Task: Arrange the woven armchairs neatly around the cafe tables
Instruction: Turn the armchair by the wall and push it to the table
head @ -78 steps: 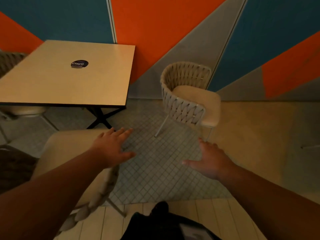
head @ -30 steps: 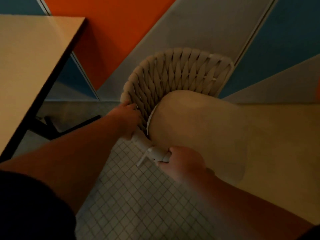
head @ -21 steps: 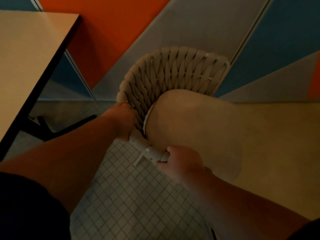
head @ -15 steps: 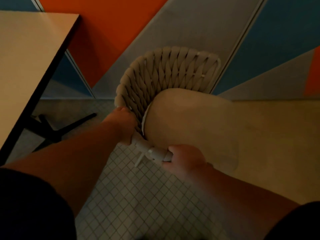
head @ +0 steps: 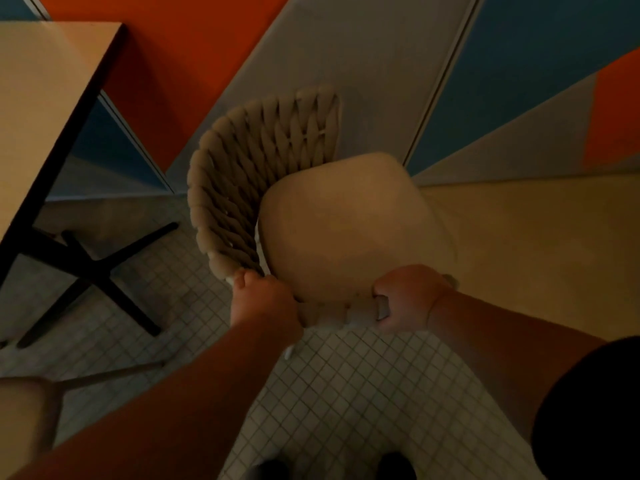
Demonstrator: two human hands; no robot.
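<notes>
Change since earlier: woven armchair (head: 263, 174) has swung round, its curved back now turned toward the bench (head: 41, 98); right grip (head: 405, 299) has slid further along the rim, away from the left grip (head: 263, 299)
Head view, grips: both clenched round the armchair's near woven rim; left where the back curves into the arm, right at the arm's end; a short stretch of rim shows between them
Head view, chair: just right of the bench and apart from it, on the tiled floor (head: 346, 393) near the painted wall (head: 346, 64); seat cushion (head: 346, 230) opens away from the bench; whether the legs are lifted cannot be told
Head view, surroundings: black cross foot (head: 93, 268) under the bench lies left of the chair; second chair (head: 24, 410) shows at lower left
Step in hand: judged as turning the chair to face the bench
Doing it well: hold both grips level so the chair pivots without tipping; turn until the seat opens toward the bench edge; steer the legs clear of the cross foot; finish square and tucked in
</notes>
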